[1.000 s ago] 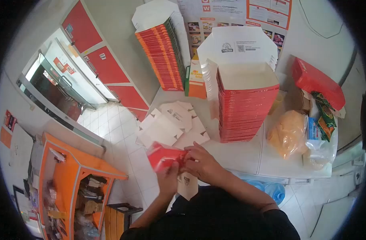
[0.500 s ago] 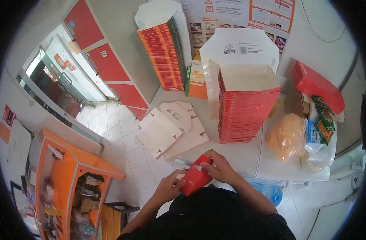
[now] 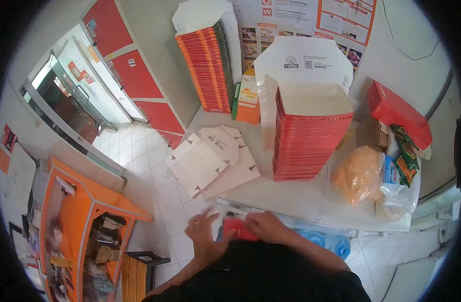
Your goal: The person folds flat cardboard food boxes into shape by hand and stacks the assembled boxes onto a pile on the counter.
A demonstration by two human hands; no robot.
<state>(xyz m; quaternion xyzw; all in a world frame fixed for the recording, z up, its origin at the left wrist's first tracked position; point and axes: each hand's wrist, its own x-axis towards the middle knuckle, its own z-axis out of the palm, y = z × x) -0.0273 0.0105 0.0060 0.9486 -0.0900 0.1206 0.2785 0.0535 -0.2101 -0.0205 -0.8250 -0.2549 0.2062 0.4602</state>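
Note:
Close against my body is a red cardboard box [image 3: 240, 230], blurred and mostly hidden behind my hands and dark shirt. My right hand [image 3: 266, 226] grips its right side with bent fingers. On the other side, my left hand [image 3: 204, 235] has its fingers spread, its thumb by the box's left edge. Just beyond the hands, on the table, lie several flat white cartons [image 3: 225, 163], some printed in black. Behind those stands a tall stack of red folded boxes [image 3: 311, 146] with white lids raised.
An orange and red box stack [image 3: 207, 70] stands at the back left. On the table's right are an orange plastic bag [image 3: 359, 173] and a red box [image 3: 399, 111]. Water bottles [image 3: 336, 245] sit below the table edge. An orange shelf [image 3: 84, 216] is at left.
The red box has moved down closer to my body and shows less. My left hand has shifted left, and its fingers have spread off the box. The view has shifted slightly.

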